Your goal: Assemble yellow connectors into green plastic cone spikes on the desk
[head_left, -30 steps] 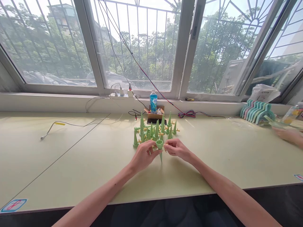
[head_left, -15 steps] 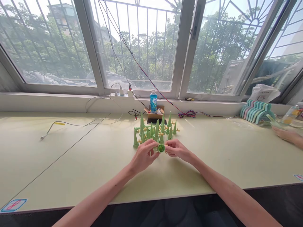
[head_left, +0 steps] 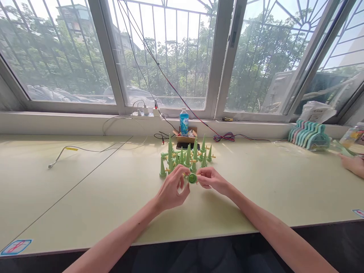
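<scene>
Both hands meet over a pale green table [head_left: 99, 197], pinching one green plastic cone [head_left: 192, 178] between them. My left hand [head_left: 172, 187] grips its left side with curled fingers. My right hand [head_left: 212, 179] pinches its right side. The cone's round open end faces the camera, so its tip is hidden. Just behind the hands stands a cluster of several upright green cones [head_left: 186, 155] joined by small yellow pegs.
A water bottle [head_left: 184, 122] and a small cardboard box [head_left: 186, 138] stand behind the cluster, with red and black wires [head_left: 224, 137] on the sill. A white cable [head_left: 61, 153] lies at the left. At the far right are pastel arch pieces [head_left: 308, 133] and another person's hand [head_left: 352, 165].
The held cone turned from pointing down to facing its open end at the camera, and rose slightly. The other person's hand at the right drew back toward the edge.
</scene>
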A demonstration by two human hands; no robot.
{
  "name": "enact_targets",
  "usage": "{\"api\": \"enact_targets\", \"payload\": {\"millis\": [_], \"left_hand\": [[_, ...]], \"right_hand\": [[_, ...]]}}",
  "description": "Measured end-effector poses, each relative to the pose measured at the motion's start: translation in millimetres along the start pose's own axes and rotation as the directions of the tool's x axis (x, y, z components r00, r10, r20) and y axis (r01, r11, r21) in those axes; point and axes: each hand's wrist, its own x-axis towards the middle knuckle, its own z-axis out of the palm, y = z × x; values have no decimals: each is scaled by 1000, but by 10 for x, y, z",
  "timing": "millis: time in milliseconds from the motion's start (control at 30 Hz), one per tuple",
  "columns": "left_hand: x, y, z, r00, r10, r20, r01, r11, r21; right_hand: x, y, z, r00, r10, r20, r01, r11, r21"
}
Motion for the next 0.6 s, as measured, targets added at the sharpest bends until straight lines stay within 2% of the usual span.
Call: {"api": "enact_targets", "payload": {"millis": [167,300,500,600], "left_hand": [[10,4,-18,998,-32,-62,34,999,30],[17,10,-24,996,-88,-20,89,996,31],[30,12,-1,970,-237,43,239,970,-46],[47,38,-1,963,-259,74,264,962,-72]], "right_hand": [[-1,-8,2,1000,-28,-5,28,999,18],[-6,-26,9,999,-42,-4,42,999,-1],[-3,-20,16,999,-35,-17,35,999,-14],[-4,-12,7,999,-46,-8,46,999,-13]]}}
